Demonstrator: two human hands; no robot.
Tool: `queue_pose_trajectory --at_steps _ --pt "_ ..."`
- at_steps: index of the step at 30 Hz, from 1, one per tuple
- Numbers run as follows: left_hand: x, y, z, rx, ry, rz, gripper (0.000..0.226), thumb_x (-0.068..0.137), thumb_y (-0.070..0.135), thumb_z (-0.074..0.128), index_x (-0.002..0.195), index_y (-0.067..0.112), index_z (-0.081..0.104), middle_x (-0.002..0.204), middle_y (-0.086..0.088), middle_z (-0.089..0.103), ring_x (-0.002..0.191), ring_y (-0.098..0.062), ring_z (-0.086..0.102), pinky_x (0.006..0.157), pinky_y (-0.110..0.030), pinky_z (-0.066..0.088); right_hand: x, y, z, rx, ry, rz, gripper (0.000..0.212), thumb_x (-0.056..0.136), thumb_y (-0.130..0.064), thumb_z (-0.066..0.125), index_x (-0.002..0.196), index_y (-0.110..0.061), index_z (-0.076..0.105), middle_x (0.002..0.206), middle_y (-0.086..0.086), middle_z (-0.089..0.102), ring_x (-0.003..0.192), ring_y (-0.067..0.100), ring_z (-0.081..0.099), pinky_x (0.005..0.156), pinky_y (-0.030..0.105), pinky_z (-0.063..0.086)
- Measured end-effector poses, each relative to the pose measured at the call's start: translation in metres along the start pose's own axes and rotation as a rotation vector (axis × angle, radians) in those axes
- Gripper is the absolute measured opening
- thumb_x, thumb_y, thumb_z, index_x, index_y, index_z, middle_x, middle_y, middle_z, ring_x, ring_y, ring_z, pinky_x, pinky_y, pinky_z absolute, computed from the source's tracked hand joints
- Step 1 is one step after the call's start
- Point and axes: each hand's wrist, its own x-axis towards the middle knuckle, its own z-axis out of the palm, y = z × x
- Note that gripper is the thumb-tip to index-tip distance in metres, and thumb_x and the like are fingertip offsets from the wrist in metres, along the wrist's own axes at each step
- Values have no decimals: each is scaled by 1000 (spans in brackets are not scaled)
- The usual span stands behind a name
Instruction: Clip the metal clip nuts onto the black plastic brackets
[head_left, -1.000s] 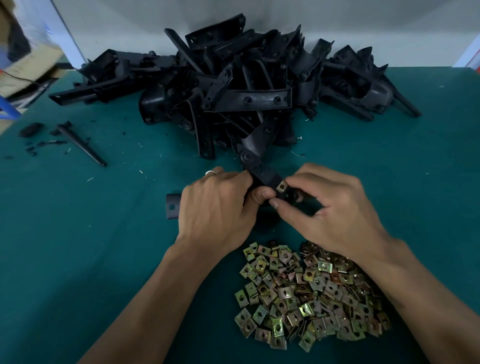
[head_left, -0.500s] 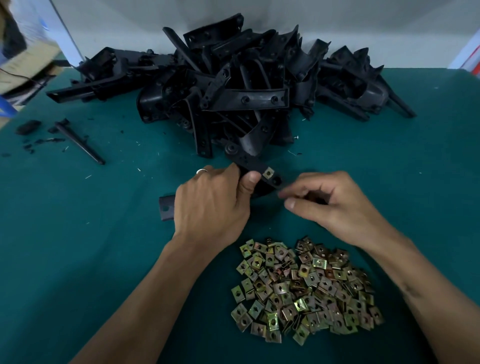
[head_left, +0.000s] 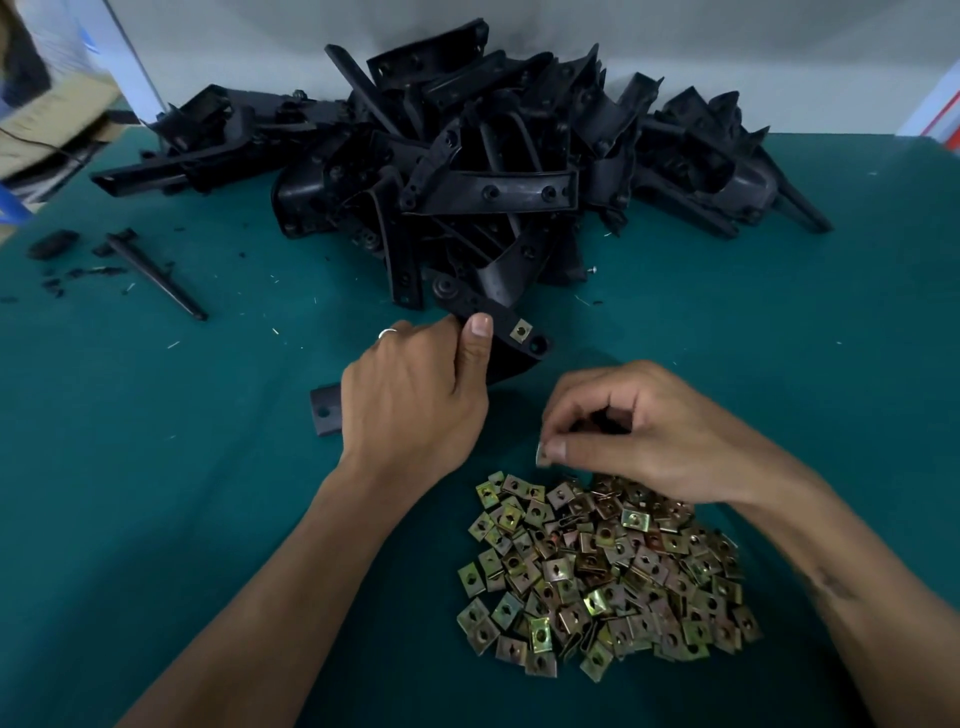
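Left hand (head_left: 415, 395) grips the black bracket (head_left: 498, 338), one clip nut (head_left: 521, 330) seated beside its thumb. Right hand (head_left: 649, 431) has dropped to the clip nut pile (head_left: 608, 571), apparently pinching another.

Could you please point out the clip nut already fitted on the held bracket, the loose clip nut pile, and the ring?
fitted clip nut (head_left: 521, 330), head view, its square face.
clip nut pile (head_left: 605, 574), head view, pile's middle.
ring (head_left: 387, 333), head view, the band.

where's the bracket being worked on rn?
Head view, centre: the bracket sits on the green table, gripped by the left hand, just in front of the bracket pile, one clip nut already on it.
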Motion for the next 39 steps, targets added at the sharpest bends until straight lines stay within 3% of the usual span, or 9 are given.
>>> queue_pose_trajectory --at_steps 3,5,9,12,18,26,29,33,39 --pt "0 2 -3 -49 -3 55 51 105 48 27 60 25 20 56 8 32 51 -7 27 48 -29 16 1 8 -5 398 257 6 4 82 -9 78 85 -11 79 77 14 71 62 21 60 48 25 38" --pt "0 3 -5 -105 -24 130 50 105 48 27 61 25 22 56 10 33 53 -12 29 49 -30 22 2 11 -9 669 394 38 9 72 -7 76 79 -2 77 75 20 71 53 18 58 38 19 26" --pt "-2 4 -7 -169 -133 304 49 104 49 28 64 22 32 59 6 41 63 -23 45 52 -28 22 7 8 -6 820 482 92 4 68 -6 73 70 -5 77 74 18 71 51 18 58 36 15 31" --pt "-2 4 -9 -209 -183 370 46 104 46 31 65 22 34 60 6 43 61 -27 48 58 -12 22 10 4 -2 863 490 97 5 69 -8 75 72 -10 78 69 15 68 48 18 56 35 16 32" --pt "-3 5 -11 -241 -230 420 50 103 50 26 66 19 39 64 5 48 69 -28 52 59 -33 20 16 -1 7 803 512 2 5 73 -13 80 78 -14 79 59 14 62 36 13 39 38 25 23" --pt "-2 4 -7 -227 -202 434 50 104 52 23 68 21 39 65 7 46 64 -25 46 59 -33 29 18 -6 14 735 495 -58 11 81 -11 75 85 -19 81 73 6 69 44 6 44 42 19 32" --pt "-2 4 -4 -237 -193 423 49 104 51 23 68 21 38 64 9 42 60 -22 43 67 -38 42 18 -7 16 732 538 -49 13 82 -7 73 82 -19 79 68 1 67 44 7 46 40 17 33" --pt "-1 2 -4 -214 -193 425 49 104 52 23 68 22 38 65 9 44 68 -24 49 59 -32 26 20 -7 16 729 629 5 18 88 3 67 79 -12 73 78 8 73 42 12 49 35 19 29" --pt "-2 3 -4 -233 -210 413 52 104 53 20 66 21 38 63 6 46 63 -25 49 64 -33 31 19 -3 11 800 606 -29 24 88 12 63 95 -7 76 76 10 70 58 14 59 49 18 44"
